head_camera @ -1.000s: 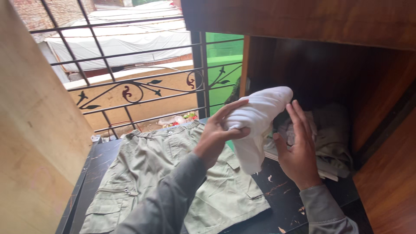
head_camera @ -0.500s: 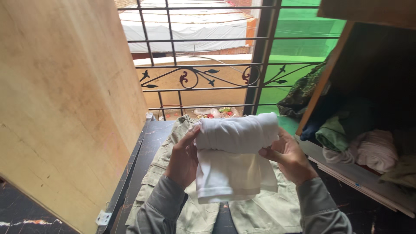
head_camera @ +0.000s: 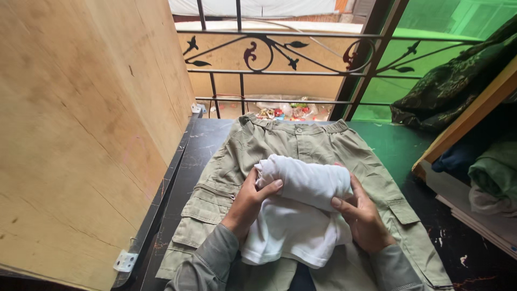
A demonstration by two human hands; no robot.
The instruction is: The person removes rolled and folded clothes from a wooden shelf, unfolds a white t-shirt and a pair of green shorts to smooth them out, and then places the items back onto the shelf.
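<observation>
A white garment [head_camera: 299, 215], partly rolled at its top, rests on olive cargo shorts [head_camera: 307, 148] that lie flat on a dark slab [head_camera: 199, 145]. My left hand [head_camera: 249, 202] grips the roll's left end, thumb on top. Its right end is held by my right hand [head_camera: 362, 215], fingers curled over the cloth. The unrolled lower part of the white garment hangs toward me between my grey sleeves.
A plywood panel [head_camera: 81, 124] stands along the left with a metal bracket [head_camera: 125, 261] at its foot. A black iron grille [head_camera: 280, 59] closes the far side. At right an open cupboard [head_camera: 474, 161] holds folded clothes, with a dark patterned cloth [head_camera: 447, 91] beside it.
Both hands brought the white rolled garment away from the cupboard, leftward and down onto the cargo shorts. The view tilted down and left.
</observation>
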